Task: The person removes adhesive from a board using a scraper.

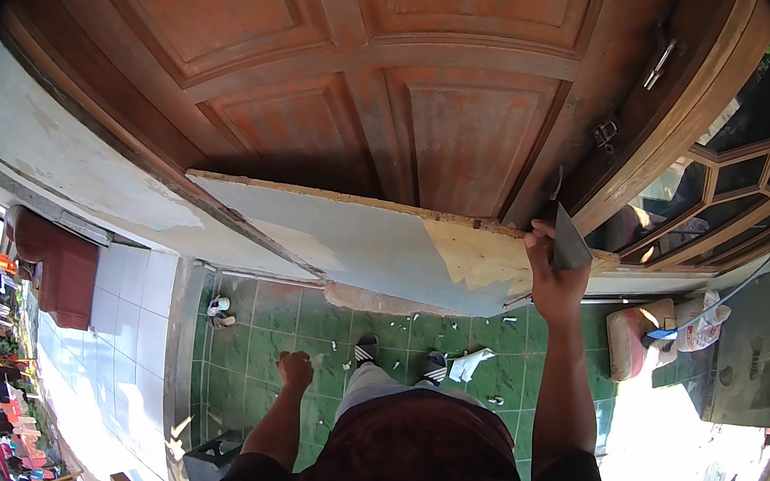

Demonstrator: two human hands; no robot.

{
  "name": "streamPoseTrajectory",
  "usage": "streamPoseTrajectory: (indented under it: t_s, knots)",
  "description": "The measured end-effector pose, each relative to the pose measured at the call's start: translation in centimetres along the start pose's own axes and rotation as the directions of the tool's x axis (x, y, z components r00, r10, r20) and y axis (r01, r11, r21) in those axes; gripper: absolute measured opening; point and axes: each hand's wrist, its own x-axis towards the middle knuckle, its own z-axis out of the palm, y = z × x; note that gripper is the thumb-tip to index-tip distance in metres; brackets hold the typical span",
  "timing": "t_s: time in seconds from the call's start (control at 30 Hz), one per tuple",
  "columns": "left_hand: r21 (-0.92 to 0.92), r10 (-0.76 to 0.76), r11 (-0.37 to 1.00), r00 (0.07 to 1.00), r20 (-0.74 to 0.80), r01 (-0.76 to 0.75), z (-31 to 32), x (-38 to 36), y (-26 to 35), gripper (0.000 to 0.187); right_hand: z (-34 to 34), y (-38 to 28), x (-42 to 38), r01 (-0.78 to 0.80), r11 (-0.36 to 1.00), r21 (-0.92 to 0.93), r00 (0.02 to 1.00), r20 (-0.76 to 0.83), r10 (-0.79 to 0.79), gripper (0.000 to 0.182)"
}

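My right hand (555, 279) is closed around a scraper with a flat grey blade (572, 244), at the right end of a low wall panel (339, 225) below the door. Its fingers are at the panel's rough, brown top edge, and the blade points up; the scraper's handle is hidden in my palm. The panel's pale paint gives way to a bare yellowish patch (465, 253) beside this hand. My left hand (294, 369) hangs over the green tiled floor with its fingers curled in, touching nothing, and nothing shows in it.
A brown panelled wooden door (470, 136) stands ahead, with a latticed window (739, 178) at right. White scraps and a crumpled white piece (471, 364) lie on the green tiles (276, 309) by my sandals. A sack (627, 342) leans at right; a dark red chair (55, 267) is at left.
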Motion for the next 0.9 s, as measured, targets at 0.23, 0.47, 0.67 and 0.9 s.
streamPoseTrajectory:
  t_s: [0.23,0.47,0.67,0.9]
  knots:
    - [-0.12,-0.061,0.992,0.981,-0.185,0.04,-8.0,2.5,-4.4,0.029,4.9,-2.5,-3.7,0.409,0.895,-0.178,0.912,0.053,-0.406,0.029]
    - [-0.229,0.076,0.964,0.964,-0.253,-0.136,-17.9,7.5,1.0,0.041,13.3,-2.1,-4.5,0.45,0.808,-0.381,0.892,0.137,-0.432,0.057]
    - [-0.254,0.437,0.663,0.64,-0.633,-0.704,-25.4,10.4,9.8,0.027,14.9,-1.9,-4.1,0.484,0.743,-0.463,0.849,0.044,-0.526,0.047]
    - [0.029,0.541,0.224,0.1,-0.835,-0.974,-35.4,13.7,19.3,0.024,15.4,-1.1,-5.2,0.529,0.628,-0.57,0.788,0.056,-0.613,0.043]
